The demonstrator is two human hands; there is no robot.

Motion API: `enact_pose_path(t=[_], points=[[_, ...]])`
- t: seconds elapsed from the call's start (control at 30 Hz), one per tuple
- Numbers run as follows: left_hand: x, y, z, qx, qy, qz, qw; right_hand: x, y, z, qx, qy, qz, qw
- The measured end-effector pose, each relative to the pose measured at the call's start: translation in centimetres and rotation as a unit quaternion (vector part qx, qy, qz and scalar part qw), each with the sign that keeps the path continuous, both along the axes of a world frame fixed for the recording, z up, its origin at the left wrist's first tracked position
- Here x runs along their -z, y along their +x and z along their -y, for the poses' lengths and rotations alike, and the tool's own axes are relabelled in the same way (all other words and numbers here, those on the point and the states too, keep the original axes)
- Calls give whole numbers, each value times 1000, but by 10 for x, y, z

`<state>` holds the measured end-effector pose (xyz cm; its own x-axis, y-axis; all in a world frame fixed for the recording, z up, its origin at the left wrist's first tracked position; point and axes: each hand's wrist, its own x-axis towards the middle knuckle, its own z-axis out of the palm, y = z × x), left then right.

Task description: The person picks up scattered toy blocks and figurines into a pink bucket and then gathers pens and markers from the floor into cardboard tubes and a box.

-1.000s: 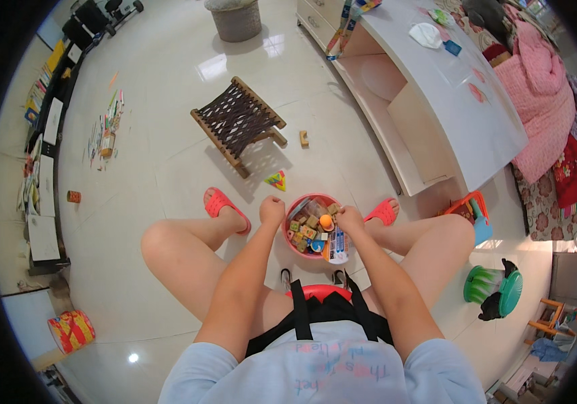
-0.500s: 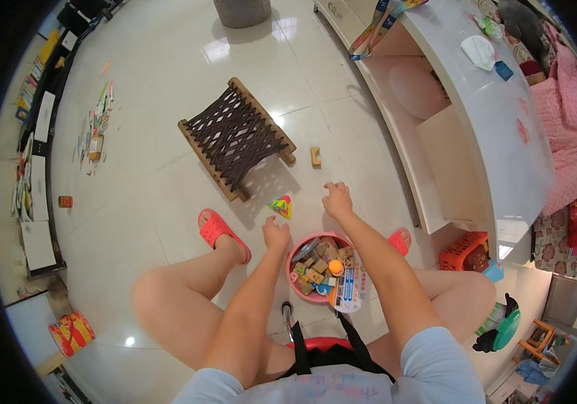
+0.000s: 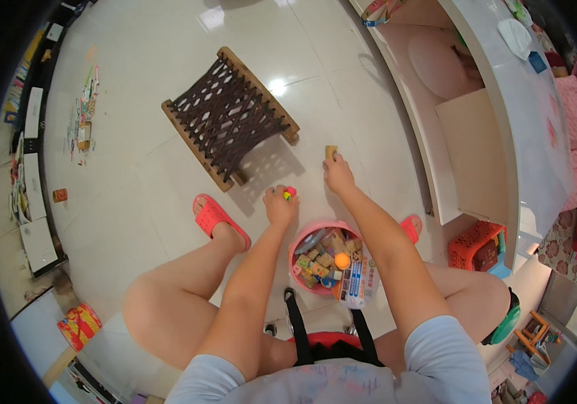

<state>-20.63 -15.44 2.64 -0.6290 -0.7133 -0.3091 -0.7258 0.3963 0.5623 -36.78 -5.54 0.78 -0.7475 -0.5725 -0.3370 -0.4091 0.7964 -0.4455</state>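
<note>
My left hand (image 3: pixel 279 205) is closed around a small colourful pyramid puzzle (image 3: pixel 290 193), low over the tiled floor; its red, yellow and green corner shows past the fingers. Farther off to the right, the fingers of my right hand (image 3: pixel 339 178) grip the near end of a notched wooden block (image 3: pixel 331 151). Between my forearms stands a pink bucket (image 3: pixel 292 259) full of wooden blocks. An orange ball (image 3: pixel 342 260) rests on top of them, and a printed card (image 3: pixel 357 283) leans at the bucket's right rim.
A low stool with a dark woven cord seat (image 3: pixel 234 121) stands ahead. Pens and sticks (image 3: pixel 86 111) lie scattered at far left, near a small can (image 3: pixel 59 195). A white cabinet (image 3: pixel 463 141) runs along the right, an orange basket (image 3: pixel 470 244) beside it.
My left hand has closed on the pyramid puzzle, which lay on the floor. The right hand has reached forward and taken hold of the wooden block. The whole view has shifted slightly.
</note>
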Motion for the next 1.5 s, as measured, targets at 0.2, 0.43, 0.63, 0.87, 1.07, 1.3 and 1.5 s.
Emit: enact_pose_path(t=[0.2,0.43,0.63,0.87,1.07,1.3,1.5], points=[[1,14,-16,-8,-36,44,998,-37,37,-66,179,-75,24,981],[14,42,-6,-5,-4,41,999,-125,110,-103,212,-233,147,937],[-5,45,-15,-19,34,-10,999,-181,181,-131,171,-162,44,971],[-9,75,2,-120,9,-26,992,-174,235,-146,104,-43,53,992],[-48,94,-23,-75,58,-40,995,-180,245,-144,144,19,-25,989],[-47,87,-19,19,-23,-3,1000,-162,238,-116,106,-151,-93,978],[-25,66,-11,113,-98,-35,988,-153,230,-71,117,-226,15,967]])
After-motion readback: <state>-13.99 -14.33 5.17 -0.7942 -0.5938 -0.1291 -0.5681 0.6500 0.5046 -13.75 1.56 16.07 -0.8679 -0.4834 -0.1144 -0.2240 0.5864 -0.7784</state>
